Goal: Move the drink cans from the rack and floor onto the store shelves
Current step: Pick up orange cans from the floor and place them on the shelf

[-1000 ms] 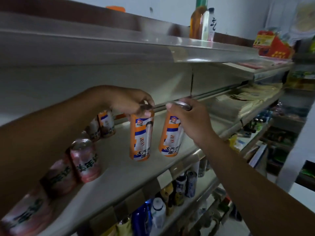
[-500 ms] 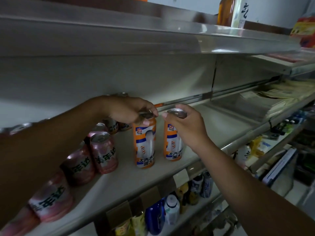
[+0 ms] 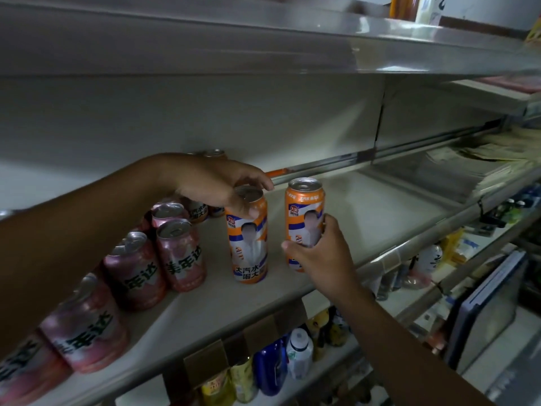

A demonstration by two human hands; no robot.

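The orange cans (image 3: 248,238) read "DAYAO" and "大汽水"; the pink cans (image 3: 183,256) read "美年达".

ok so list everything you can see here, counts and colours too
left orange can: one, orange and white, upright on the middle shelf
right orange can: one, orange and white, upright beside it, apart
pink cans: at least five, pink, rowed along the shelf's left
rear cans: at least two, orange, at the shelf's back, mostly hidden
bottles: several, blue, white, yellow, under the middle shelf
top bottles: two, orange and white, top shelf
left hand: one, gripping the left orange can's top
right hand: one, gripping the right orange can's lower body
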